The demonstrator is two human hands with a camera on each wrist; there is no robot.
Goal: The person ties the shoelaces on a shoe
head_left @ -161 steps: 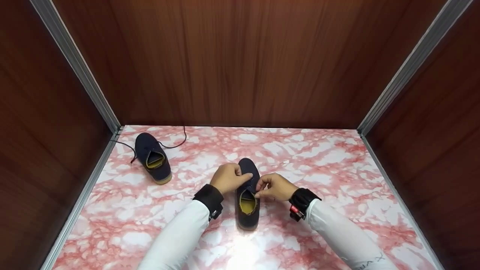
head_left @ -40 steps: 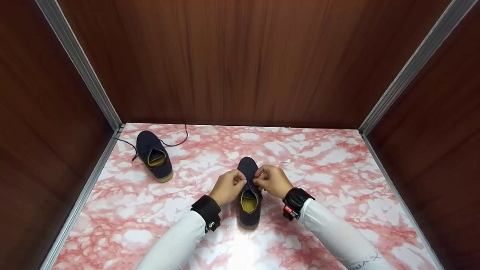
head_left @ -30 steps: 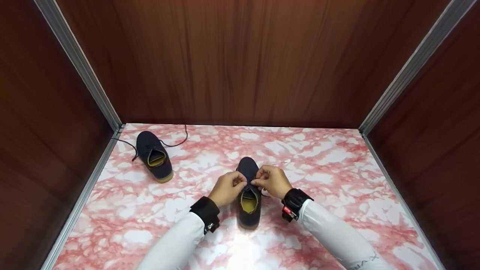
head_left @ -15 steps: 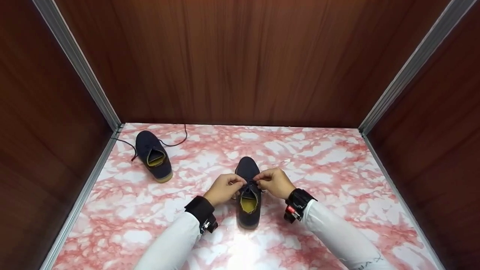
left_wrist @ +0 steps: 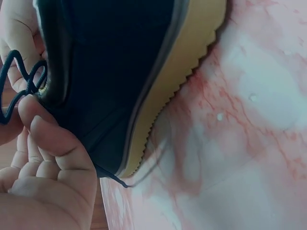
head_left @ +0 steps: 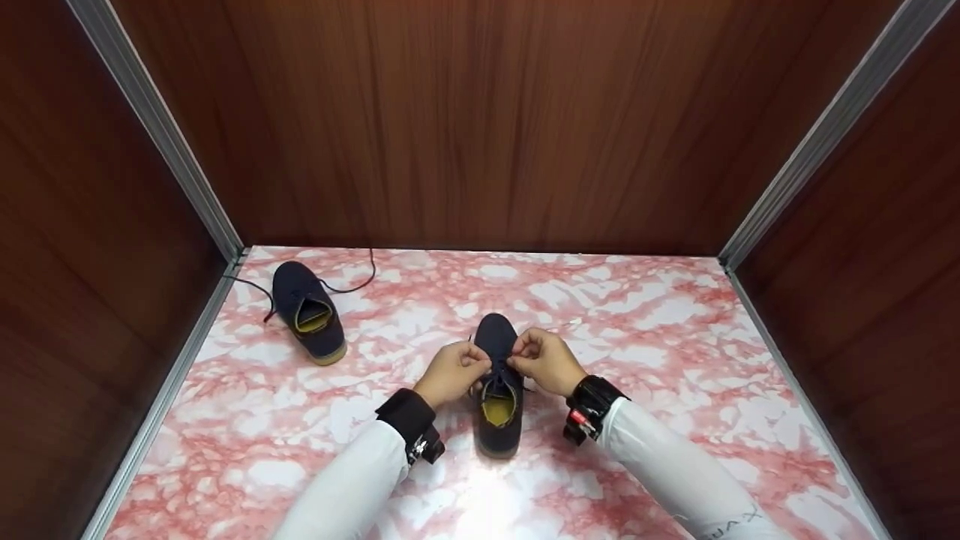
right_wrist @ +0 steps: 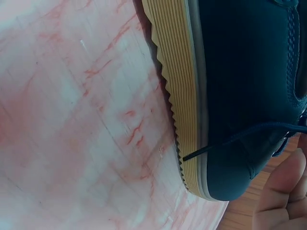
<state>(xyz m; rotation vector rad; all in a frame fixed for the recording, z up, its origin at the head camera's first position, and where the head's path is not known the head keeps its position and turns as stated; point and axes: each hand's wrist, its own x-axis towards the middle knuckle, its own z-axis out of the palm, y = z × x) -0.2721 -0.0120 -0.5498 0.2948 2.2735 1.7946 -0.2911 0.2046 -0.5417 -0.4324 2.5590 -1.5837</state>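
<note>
A dark navy lace-up shoe [head_left: 495, 334] with a yellow lining stands upright in the middle, toe pointing away from me. From its left side my left hand [head_left: 452, 371] pinches the shoelace between thumb and forefinger, over the front of the opening. My right hand [head_left: 551, 364] pinches lace from the right side, its fingertips close to the left hand's. In the left wrist view, looped shoelace [left_wrist: 29, 88] stands up above the tongue, beside the fingertips. A loose lace end [right_wrist: 230, 139] hangs over the shoe's side and tan sole in the right wrist view.
A second navy shoe [head_left: 307, 311] stands at the back left, its laces [head_left: 352, 289] spread out to both sides. The red-and-white marbled tabletop [head_left: 637, 315] is enclosed by brown wood-look panels [head_left: 480, 127] at the back and sides, with metal edge strips.
Earlier the left thumb lay on the shoe's upper and the right hand was nearer the opening. Both hands have come together at the lacing. Over the last second they have shifted only slightly.
</note>
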